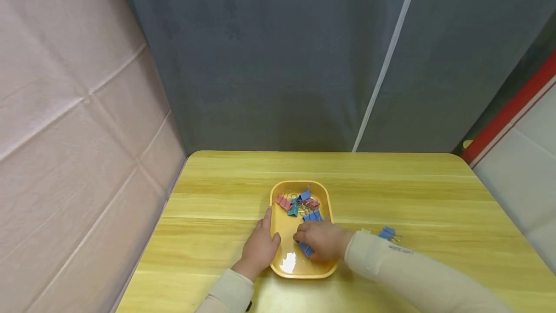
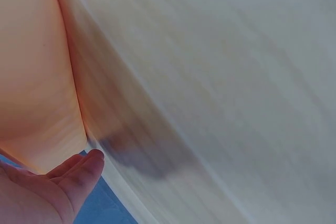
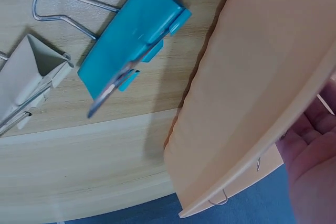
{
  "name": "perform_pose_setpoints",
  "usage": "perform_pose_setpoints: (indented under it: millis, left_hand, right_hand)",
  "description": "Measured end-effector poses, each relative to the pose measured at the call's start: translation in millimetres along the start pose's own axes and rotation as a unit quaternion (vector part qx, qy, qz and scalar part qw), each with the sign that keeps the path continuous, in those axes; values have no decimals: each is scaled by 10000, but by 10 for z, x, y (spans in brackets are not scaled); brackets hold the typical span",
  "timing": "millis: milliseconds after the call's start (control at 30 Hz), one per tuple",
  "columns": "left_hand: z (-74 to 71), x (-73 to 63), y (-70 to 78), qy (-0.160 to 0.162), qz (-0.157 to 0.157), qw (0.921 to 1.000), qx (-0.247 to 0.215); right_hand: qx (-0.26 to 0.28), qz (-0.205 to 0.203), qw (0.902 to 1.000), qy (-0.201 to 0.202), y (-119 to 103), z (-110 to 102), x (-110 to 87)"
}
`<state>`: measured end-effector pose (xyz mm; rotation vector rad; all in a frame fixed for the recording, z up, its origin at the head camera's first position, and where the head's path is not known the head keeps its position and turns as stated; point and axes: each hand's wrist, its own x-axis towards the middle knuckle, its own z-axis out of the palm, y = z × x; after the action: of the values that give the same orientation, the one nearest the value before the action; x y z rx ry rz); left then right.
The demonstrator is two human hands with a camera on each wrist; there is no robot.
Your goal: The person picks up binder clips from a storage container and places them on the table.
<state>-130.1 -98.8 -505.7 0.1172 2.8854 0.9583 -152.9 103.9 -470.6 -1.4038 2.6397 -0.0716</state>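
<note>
Right hand (image 1: 320, 239) seemingly grips blue clip (image 1: 306, 249) — left hand (image 1: 259, 248) touches tray (image 1: 285, 230)

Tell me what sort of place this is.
Probably a makeshift, screened-off tabletop work area: there's a wood-grain table, a dark backdrop behind it, and pale, creased sheeting alongside.

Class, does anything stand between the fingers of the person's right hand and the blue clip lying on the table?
Yes, the right wall of the yellow tray: the right hand reaches inside, while that blue clip lies outside on the table. The hand would probably need to lift over the wall.
</note>
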Motion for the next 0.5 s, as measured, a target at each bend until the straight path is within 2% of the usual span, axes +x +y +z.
perform_pose_setpoints:
  millis: [300,500]
  left_hand:
    - [-6,3,-4,-25,-40,10000,-88]
    - [-7,5,-3,3,16,10000,-76]
  right_hand:
    - [338,268,9991,-57,9,-19,-7]
    - [593,346,9976,61,10,-61,-9]
